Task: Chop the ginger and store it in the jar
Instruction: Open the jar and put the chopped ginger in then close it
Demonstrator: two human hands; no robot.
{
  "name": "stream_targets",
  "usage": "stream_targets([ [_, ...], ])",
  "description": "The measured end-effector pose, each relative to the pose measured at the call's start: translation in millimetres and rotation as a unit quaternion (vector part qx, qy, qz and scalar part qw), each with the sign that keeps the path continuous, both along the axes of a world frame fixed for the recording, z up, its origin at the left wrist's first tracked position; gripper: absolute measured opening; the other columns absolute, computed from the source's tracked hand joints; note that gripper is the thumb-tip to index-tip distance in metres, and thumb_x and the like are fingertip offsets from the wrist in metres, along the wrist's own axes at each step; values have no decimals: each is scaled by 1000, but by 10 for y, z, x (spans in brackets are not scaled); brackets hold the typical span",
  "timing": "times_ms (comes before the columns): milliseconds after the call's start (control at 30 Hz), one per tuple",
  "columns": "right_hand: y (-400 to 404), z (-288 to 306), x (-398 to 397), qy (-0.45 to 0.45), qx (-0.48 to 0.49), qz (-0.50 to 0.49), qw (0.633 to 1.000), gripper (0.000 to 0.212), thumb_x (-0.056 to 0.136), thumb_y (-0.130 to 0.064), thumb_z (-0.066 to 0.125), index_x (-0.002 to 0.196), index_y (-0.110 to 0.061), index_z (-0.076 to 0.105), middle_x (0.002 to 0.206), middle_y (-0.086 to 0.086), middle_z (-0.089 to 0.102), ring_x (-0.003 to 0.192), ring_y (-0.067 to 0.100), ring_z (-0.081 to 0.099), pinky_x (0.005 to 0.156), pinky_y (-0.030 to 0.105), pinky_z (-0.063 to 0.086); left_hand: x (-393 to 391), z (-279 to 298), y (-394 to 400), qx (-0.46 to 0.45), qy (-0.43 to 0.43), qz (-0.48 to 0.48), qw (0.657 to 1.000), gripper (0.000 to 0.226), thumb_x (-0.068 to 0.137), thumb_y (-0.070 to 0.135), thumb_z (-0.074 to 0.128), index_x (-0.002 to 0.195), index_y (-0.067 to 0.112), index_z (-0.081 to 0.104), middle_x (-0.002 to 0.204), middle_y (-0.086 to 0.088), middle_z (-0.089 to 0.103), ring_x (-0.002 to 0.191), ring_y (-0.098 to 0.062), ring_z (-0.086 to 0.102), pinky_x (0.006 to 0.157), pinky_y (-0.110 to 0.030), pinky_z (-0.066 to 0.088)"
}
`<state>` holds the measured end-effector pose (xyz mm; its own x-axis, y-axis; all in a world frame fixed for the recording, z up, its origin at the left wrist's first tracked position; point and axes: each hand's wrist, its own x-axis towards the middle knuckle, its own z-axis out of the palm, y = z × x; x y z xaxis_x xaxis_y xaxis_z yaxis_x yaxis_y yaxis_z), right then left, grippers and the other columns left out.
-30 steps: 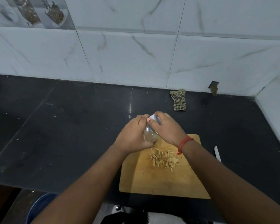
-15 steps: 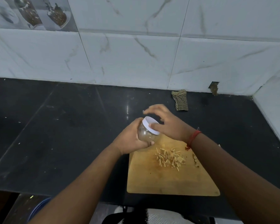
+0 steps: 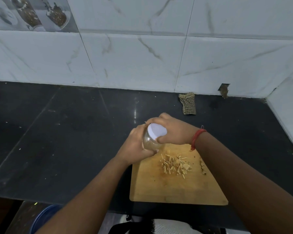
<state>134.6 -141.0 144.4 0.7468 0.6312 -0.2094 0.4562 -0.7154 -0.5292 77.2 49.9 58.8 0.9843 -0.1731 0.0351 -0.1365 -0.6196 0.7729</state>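
Note:
A small clear jar (image 3: 149, 142) with a white lid (image 3: 156, 133) is held tilted above the far left corner of the wooden chopping board (image 3: 172, 186). My left hand (image 3: 135, 147) grips the jar's body from the left. My right hand (image 3: 174, 132) curls its fingers round the rim of the lid. A heap of chopped ginger sticks (image 3: 175, 165) lies on the board just below the hands. An uncut bit of ginger (image 3: 202, 167) lies at the board's right edge, partly hidden by my right forearm.
The board lies on a black stone counter (image 3: 61, 142) backed by white marble tiles. A checked cloth (image 3: 188, 103) lies by the wall at the back right. A blue tub (image 3: 44, 217) stands below the counter's front edge.
My right hand has closed round the lid, which now faces the camera more. The jar has risen slightly in the frame with the view shifting a little.

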Motion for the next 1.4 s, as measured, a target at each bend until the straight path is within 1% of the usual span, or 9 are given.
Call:
stream_targets([
  [133, -158, 37, 92, -113, 60, -8, 992, 57, 72, -17, 71, 121, -35, 49, 121, -5, 35, 108, 15, 41, 85, 25, 44, 21, -62, 84, -27, -1, 57, 998, 85, 64, 50, 86, 135, 36, 42, 131, 18, 48, 127, -7, 42, 104, -38, 45],
  [300, -134, -483, 42, -66, 63, -166, 982, 43, 74, -25, 75, 101, -18, 42, 109, -4, 32, 73, 14, 49, 59, 25, 38, -57, -181, 69, -136, 27, 163, 977, 92, 62, 48, 91, 135, 40, 37, 136, 13, 49, 129, -7, 47, 107, -38, 45],
  [433, -8, -900, -24, -31, 94, -185, 978, 29, 76, -18, 72, 91, -11, 48, 117, -3, 37, 93, 18, 53, 81, 33, 47, -186, -274, 26, -158, 26, 173, 972, 84, 69, 26, 92, 132, 35, 38, 128, 23, 55, 120, 4, 54, 102, -26, 47],
  [700, -17, -1222, 8, -47, 1, -149, 988, 23, 79, -17, 70, 99, -11, 60, 138, 2, 38, 127, 22, 40, 100, 26, 37, -266, -335, 24, -111, -2, 182, 977, 82, 70, 35, 91, 125, 55, 33, 129, 25, 51, 120, 7, 52, 95, -15, 42],
  [833, -229, -1000, -85, -98, 101, -242, 960, 20, 82, -15, 68, 100, -17, 59, 122, -1, 46, 113, 20, 49, 93, 26, 41, -252, -383, 40, -104, 12, 185, 977, 88, 68, 41, 91, 134, 43, 32, 133, 22, 51, 121, 5, 52, 98, -21, 44],
  [900, -406, -903, -220, -117, 28, -264, 957, 21, 90, -20, 59, 111, -20, 57, 121, 0, 48, 110, 19, 48, 93, 31, 45, -249, -397, 48, -104, 15, 187, 977, 90, 67, 42, 91, 134, 45, 31, 134, 21, 50, 123, 2, 52, 98, -22, 44],
  [1067, -540, -971, -678, -16, -215, -248, 944, 46, 93, -50, 50, 130, -24, 45, 133, 9, 43, 121, 29, 42, 95, 41, 48, -255, -408, 38, -97, -1, 189, 977, 89, 67, 37, 92, 131, 47, 30, 134, 18, 50, 124, 2, 50, 100, -22, 43],
  [1233, -258, -1111, -912, -51, -203, -239, 948, 48, 94, -50, 50, 130, -19, 44, 132, 12, 39, 120, 28, 38, 93, 38, 46, -261, -413, 39, -96, -10, 185, 978, 88, 68, 36, 91, 129, 48, 29, 133, 18, 49, 123, 3, 49, 98, -18, 41],
  [1400, -84, -1126, -1009, -101, -178, -193, 960, 33, 94, -30, 58, 124, -23, 47, 124, 8, 44, 113, 27, 40, 85, 36, 50, -264, -430, 49, -101, -16, 181, 978, 87, 69, 33, 91, 130, 45, 30, 135, 15, 48, 124, -2, 50, 100, -25, 44],
])
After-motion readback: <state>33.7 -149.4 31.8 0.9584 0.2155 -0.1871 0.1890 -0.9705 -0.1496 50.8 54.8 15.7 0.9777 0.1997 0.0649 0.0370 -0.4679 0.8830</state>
